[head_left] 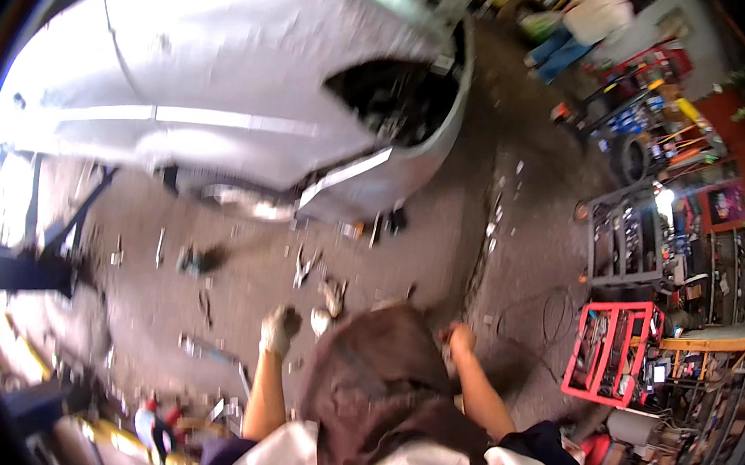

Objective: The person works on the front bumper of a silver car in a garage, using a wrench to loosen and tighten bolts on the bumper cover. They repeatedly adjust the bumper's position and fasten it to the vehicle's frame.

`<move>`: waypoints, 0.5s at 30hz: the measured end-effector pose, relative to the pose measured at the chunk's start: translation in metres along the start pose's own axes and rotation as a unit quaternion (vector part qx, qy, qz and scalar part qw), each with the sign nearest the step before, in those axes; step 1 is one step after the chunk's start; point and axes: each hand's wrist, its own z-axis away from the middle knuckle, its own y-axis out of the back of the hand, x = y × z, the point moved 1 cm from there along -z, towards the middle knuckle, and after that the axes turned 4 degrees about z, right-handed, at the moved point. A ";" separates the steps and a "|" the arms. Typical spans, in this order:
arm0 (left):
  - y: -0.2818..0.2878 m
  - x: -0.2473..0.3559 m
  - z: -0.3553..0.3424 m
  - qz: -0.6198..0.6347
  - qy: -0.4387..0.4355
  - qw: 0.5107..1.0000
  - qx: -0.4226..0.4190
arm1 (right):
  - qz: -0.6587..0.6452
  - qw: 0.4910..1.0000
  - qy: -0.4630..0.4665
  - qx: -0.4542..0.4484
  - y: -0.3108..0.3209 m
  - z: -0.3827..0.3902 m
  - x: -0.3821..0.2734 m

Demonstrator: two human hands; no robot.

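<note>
My left hand (279,331), in a pale glove with dark fingers, is held over the floor left of my brown apron (383,359). Its fingers look curled, and blur hides whether anything is in them. Bare and closed, my right hand (460,340) is beside the apron's right edge; what it holds, if anything, cannot be made out. Pliers (304,267) lie on the floor ahead of my left hand. Between them and the apron is a crumpled pale item (332,297), possibly a glove. Ahead stands a silver car body (227,66) with a dark opening (394,100) at its front corner.
Scattered tools, including a wrench (160,248) and a long-handled tool (209,349), lie on the floor to the left. A blue lift arm (23,272) juts in there. On the right are a red cart (612,352), a grey cart (627,239) and a cable (553,317). Another person (590,20) is far off.
</note>
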 end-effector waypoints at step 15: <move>0.190 -0.136 0.288 -0.330 0.307 0.892 -0.007 | 0.033 0.990 -0.033 -0.136 -0.063 0.065 0.168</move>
